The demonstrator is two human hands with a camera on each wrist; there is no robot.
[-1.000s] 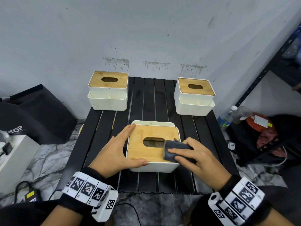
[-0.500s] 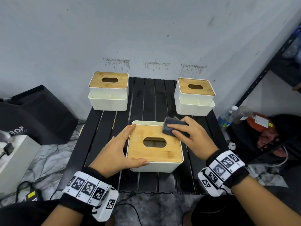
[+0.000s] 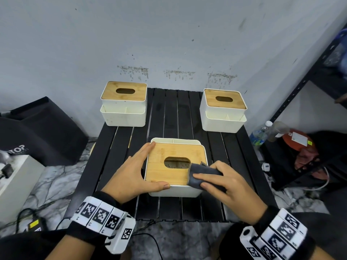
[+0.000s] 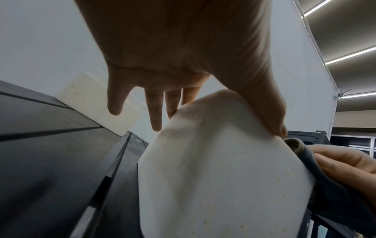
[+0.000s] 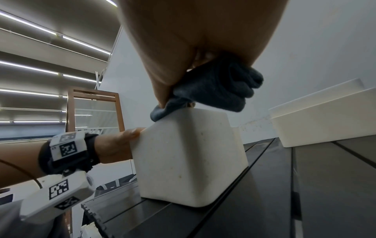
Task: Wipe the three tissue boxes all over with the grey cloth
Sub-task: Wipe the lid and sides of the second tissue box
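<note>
Right hand [image 3: 228, 182]: gripping the cloth [image 3: 201, 175], pressing it on the near box's [image 3: 175, 167] near right corner.
Left hand [image 3: 131, 175]: spread loose, bracing that box's left side, thumb lying along the near edge.
Other boxes: sitting far left [image 3: 124, 104] and far right [image 3: 223, 110] on the bench [image 3: 174, 113].

Head looks down – wrists close, upward.

The near right corner of the near tissue box [image 3: 176, 166] is hidden under the grey cloth [image 3: 202, 175]; both forearms are cut off at the head view's lower edge.
</note>
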